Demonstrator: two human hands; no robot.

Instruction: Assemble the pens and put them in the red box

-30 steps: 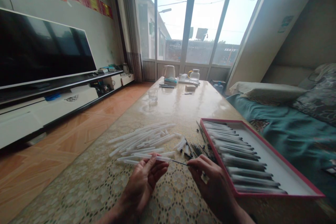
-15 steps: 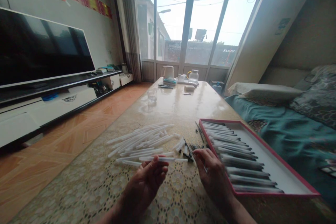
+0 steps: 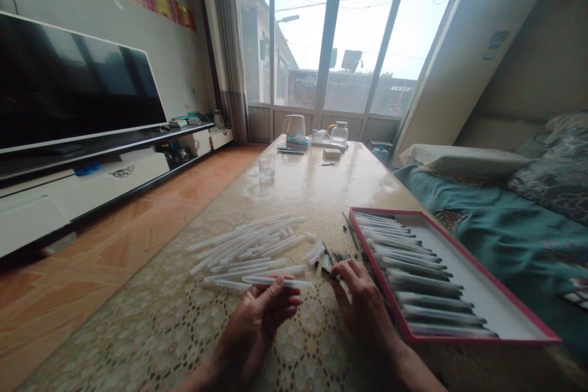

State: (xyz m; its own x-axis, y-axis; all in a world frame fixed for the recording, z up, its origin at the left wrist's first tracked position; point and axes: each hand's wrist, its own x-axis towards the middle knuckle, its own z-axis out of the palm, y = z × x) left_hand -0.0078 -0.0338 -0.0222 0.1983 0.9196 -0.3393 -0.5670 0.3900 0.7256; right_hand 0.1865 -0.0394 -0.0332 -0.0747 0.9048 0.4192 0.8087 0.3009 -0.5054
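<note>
My left hand (image 3: 269, 306) holds a translucent white pen barrel (image 3: 294, 283) level between thumb and fingers. Beside and beyond it, a loose pile of similar pen barrels (image 3: 250, 245) lies on the table. My right hand (image 3: 358, 291) is bent over small black pen parts (image 3: 326, 271), with thumb and fingertips closed at one of them; the exact piece is partly hidden. Short white pen caps (image 3: 315, 252) and a cluster of thin dark refills (image 3: 340, 254) lie just past those fingers. To the right, pens (image 3: 413, 257) lie in a row inside a red-rimmed box (image 3: 487, 269).
The patterned table (image 3: 294, 196) carries a clear glass (image 3: 266, 168). At its far end stand a kettle (image 3: 294, 127), a glass teapot (image 3: 339, 131) and a small box (image 3: 332, 153). A teal-covered sofa (image 3: 459, 208) borders the right side; a television (image 3: 78, 86) is at left.
My right hand has shifted left, its fingertips reaching the small black parts. My left hand has moved slightly right, with the pen barrel still in it.
</note>
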